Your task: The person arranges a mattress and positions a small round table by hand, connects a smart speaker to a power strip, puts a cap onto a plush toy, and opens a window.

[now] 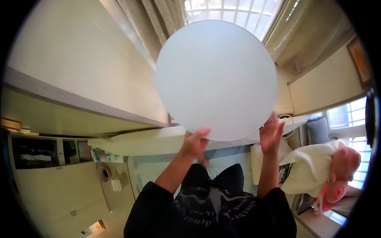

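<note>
A large round white disc [216,79] is held up in front of me, its flat face filling the upper middle of the head view. My left hand [196,142] grips its lower left edge, with the thumb on the near face and the fingers hidden behind. At the lower right edge, my right hand [271,134] touches the rim with its fingers partly behind the disc and its thumb apart. Whatever lies directly behind the disc is hidden.
Beige curtains [152,23] flank a barred window [238,14]. A bed [234,160] lies below me. Plush toys [345,162], a light blanket [311,166] and a grey cushion [317,131] are at the right. Shelves [59,150] stand at the left.
</note>
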Available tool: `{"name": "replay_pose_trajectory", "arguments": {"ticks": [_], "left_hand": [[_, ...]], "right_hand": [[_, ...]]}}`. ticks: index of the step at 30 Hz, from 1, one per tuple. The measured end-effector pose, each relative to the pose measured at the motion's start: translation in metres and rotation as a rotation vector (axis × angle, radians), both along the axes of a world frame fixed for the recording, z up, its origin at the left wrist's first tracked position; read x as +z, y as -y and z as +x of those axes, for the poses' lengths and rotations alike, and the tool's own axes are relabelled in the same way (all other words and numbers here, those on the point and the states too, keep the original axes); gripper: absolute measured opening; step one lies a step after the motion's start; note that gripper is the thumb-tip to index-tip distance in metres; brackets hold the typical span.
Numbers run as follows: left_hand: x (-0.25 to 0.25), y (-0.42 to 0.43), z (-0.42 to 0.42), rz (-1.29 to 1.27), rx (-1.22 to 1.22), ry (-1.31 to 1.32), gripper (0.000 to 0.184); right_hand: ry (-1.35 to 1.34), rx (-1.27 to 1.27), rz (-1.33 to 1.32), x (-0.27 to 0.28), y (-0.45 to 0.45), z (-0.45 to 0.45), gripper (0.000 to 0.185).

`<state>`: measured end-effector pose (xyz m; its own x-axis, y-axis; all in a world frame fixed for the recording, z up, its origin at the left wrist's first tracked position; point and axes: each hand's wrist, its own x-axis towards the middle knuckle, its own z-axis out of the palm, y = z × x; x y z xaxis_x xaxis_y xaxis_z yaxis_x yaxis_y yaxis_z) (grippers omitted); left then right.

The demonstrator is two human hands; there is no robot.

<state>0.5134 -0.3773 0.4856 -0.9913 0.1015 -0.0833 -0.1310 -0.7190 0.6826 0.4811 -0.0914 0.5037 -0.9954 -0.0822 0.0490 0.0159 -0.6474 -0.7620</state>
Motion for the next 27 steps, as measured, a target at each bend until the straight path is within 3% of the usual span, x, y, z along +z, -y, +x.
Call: {"name": "replay_pose_trajectory", "arguments": {"ticks": [1, 3, 5, 8, 11, 14, 17, 21, 27], "left_hand": [[-0.020, 0.002, -0.005, -0.189, -0.006, -0.071, 0.065], [-0.039, 0.001, -0.013, -0.326, -0.019, -0.125, 0.063], [-0.041, -0.004, -0.019, -0.206, -0.031, -0.078, 0.059], [-0.014, -0.011, -0.029, 0.034, -0.031, 0.027, 0.054], [-0.015, 0.006, -0.040, 0.023, 0.191, -0.008, 0.048], [0.018, 0.042, -0.061, -0.011, 0.387, 0.095, 0.042], [-0.001, 0.041, -0.062, -0.120, 0.518, 0.116, 0.038], [-0.007, 0.045, -0.065, -0.036, 0.538, 0.172, 0.039], [-0.057, 0.043, -0.070, 0.032, 0.628, 0.273, 0.040]], "right_hand": [[0.065, -0.026, -0.034, 0.002, 0.012, -0.009, 0.082], [0.209, -0.102, -0.043, -0.003, 0.028, -0.030, 0.074], [0.372, -0.203, 0.008, -0.016, 0.039, -0.051, 0.064], [0.318, -0.153, -0.048, -0.038, 0.037, -0.078, 0.056], [0.368, -0.086, -0.053, -0.048, 0.030, -0.102, 0.057], [0.303, 0.015, -0.014, -0.056, 0.021, -0.131, 0.058], [0.285, 0.081, 0.009, -0.055, 0.031, -0.161, 0.056], [0.361, 0.113, 0.117, -0.084, 0.043, -0.198, 0.059], [0.466, 0.163, 0.245, -0.099, 0.062, -0.222, 0.063]]}}
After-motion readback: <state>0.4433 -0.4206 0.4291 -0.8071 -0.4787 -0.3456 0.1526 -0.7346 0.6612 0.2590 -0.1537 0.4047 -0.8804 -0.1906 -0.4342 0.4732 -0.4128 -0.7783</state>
